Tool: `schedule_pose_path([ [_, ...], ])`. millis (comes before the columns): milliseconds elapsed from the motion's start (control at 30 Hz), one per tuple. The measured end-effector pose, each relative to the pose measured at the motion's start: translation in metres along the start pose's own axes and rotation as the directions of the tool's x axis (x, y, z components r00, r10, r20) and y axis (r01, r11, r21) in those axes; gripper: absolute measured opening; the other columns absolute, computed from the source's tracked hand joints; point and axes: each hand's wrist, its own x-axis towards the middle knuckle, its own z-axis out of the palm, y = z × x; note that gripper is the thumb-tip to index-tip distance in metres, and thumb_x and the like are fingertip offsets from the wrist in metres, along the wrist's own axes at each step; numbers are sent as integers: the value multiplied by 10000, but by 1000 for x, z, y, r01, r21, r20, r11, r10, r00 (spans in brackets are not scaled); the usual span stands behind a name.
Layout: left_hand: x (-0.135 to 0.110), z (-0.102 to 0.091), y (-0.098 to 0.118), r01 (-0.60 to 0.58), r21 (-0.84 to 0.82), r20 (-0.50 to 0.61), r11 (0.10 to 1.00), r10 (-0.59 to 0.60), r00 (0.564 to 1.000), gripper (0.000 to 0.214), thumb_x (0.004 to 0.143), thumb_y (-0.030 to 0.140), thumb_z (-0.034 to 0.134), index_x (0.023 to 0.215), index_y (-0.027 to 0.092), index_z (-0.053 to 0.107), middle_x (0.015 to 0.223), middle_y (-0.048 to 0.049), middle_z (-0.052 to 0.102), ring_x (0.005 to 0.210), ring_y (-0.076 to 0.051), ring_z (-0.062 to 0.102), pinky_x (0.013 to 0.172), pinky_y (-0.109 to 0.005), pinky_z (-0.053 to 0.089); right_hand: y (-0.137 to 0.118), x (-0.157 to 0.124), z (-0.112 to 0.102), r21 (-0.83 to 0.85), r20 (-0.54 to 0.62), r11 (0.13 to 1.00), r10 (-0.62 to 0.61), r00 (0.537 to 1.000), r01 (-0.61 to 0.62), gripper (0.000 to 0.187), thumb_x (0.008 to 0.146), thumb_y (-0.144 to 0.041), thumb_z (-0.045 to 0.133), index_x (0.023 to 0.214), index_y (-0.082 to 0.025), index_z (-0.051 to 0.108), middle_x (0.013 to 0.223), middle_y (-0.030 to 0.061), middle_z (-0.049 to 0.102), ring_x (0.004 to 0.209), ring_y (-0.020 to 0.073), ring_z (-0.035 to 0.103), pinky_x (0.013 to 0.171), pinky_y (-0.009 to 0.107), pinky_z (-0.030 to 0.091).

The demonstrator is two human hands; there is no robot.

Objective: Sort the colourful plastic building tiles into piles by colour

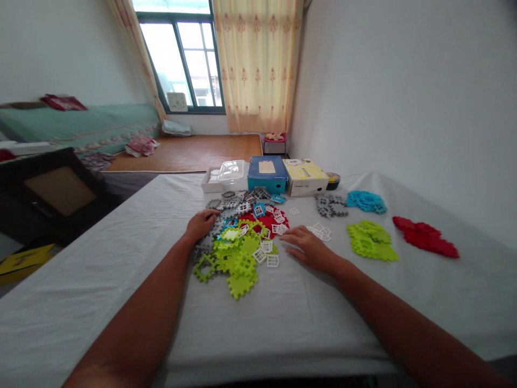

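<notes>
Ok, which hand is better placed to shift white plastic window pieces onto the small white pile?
Probably the right hand: it lies between the loose white plastic window pieces and the small white pile. The left hand rests on grey plastic tiles across the heap.

Interlocking tiles [240, 253] of smooth, slightly glossy plastic lie on a desk [121, 258] covered in matt, faintly creased white cloth. Behind stand matt cardboard boxes [305, 177] and a clear glossy plastic container [233, 171].
</notes>
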Motion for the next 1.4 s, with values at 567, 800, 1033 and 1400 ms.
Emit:
schedule_pose_path([
  [567, -1, -2, 4, 3, 19, 2, 1000, -3, 1000, 391, 837, 313, 437, 1106, 234, 710, 1161, -11, 697, 1063, -196, 629, 928, -269, 469, 4, 7, 4, 105, -204, 976, 207, 957, -189, 278, 890, -183, 529, 1140, -202, 650, 1103, 92, 671, 1021, 207, 580, 912, 383, 465],
  [800, -1, -1, 4, 13, 31, 10, 999, -13, 1000, 397, 840, 327, 431, 1118, 244, 702, 1169, 2, 693, 1071, -187, 623, 944, -263, 458, -13, 12, 11, -192, -15, 981, 25, 1000, -27, 279, 909, -338, 578, 1157, -244, 662, 1187, 66, 667, 1083, 225, 528, 893, 387, 389],
  [1033, -1, -4, 6, 9, 31, 15, 999, -9, 1000, 401, 834, 307, 426, 1114, 243, 706, 1175, -1, 691, 1072, -194, 625, 945, -269, 457, -23, 13, 7, -324, 53, 946, -3, 999, 20, 228, 944, -229, 495, 1058, -214, 692, 1032, 77, 721, 944, 195, 603, 855, 351, 352],
  [1400, -1, -3, 6, 2, 23, 7, 1000, -2, 1000, 397, 831, 317, 432, 1100, 241, 713, 1158, -7, 699, 1052, -203, 631, 937, -284, 465, 51, -12, -32, -155, -346, 836, 453, 821, -527, 220, 907, -287, 494, 982, -209, 686, 901, 65, 710, 812, 221, 611, 741, 329, 440],
])
